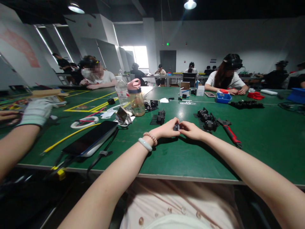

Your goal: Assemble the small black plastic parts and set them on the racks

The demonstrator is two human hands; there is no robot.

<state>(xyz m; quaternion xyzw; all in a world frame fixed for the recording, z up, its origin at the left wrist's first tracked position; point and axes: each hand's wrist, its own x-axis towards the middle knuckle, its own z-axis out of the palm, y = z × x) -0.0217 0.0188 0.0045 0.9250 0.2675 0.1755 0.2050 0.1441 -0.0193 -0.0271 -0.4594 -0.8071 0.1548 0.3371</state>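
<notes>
Both my hands meet over the green table [166,162], their fingers closed around a small dark part [176,127] whose kind I cannot make out. My left hand [166,128], with a bead bracelet and a pale bangle at the wrist, grips its left side. From the right, my right hand [192,130] pinches it with the fingertips. Black finned parts [159,117] lie just beyond my left hand. A cluster of similar black parts [206,120] sits past my right hand, beside a wrench with a red and black handle [230,133].
Left of me are a phone-like black slab [91,140], a yellow cable [71,137], a drink bottle [137,100] and a clear plastic bottle [122,90]. A co-worker's gloved hand [35,113] works at far left. Across stand a blue bin [223,97] and small boxes [184,89].
</notes>
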